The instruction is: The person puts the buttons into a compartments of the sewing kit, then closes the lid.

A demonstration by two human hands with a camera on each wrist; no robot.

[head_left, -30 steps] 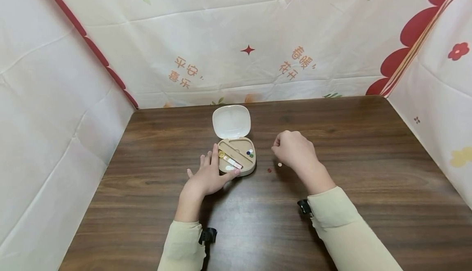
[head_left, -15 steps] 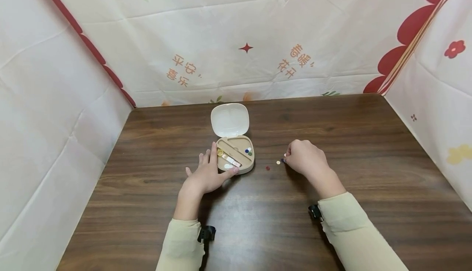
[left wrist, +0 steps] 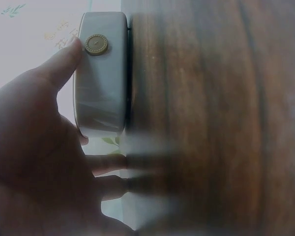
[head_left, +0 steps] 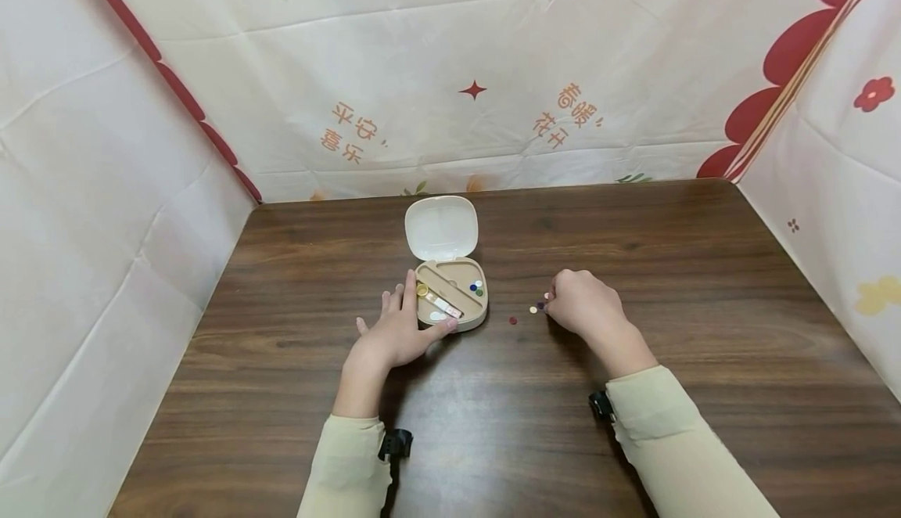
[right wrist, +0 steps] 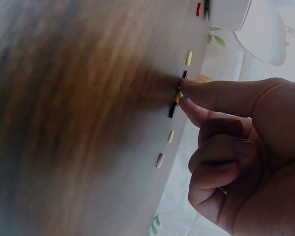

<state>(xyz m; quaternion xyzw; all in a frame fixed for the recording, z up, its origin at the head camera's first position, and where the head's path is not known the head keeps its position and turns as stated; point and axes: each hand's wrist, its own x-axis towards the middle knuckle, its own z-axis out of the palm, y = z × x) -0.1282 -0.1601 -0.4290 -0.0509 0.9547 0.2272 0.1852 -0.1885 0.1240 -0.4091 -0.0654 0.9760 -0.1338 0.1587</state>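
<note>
A small beige box [head_left: 473,324] sits on the table, its white lid [head_left: 441,228] tilted back. My left hand [head_left: 394,339] rests against the box's near left corner, thumb on the front rim and index finger along the side, fairly straight; the other fingers spread to the left. To the right of the box, my right hand [head_left: 590,305] pinches a small button between thumb and index finger, low over the tabletop; a teal bit [right wrist: 186,98] shows at the fingertips. A red button [head_left: 512,320], a cream button [head_left: 533,310] and a dark button [head_left: 541,306] lie nearby.
Inside the box are blue, white and green buttons [head_left: 476,289], a gold ring [head_left: 421,289], a white and pink strip [head_left: 445,307] and white discs. More buttons, yellow [right wrist: 170,136] and pinkish [right wrist: 160,160], lie beyond the right fingertips. Printed cloth walls surround the table.
My right hand has moved right and slightly nearer from beside the box, down to the loose buttons, and stayed there over the last half second. My left hand keeps its place on the box.
</note>
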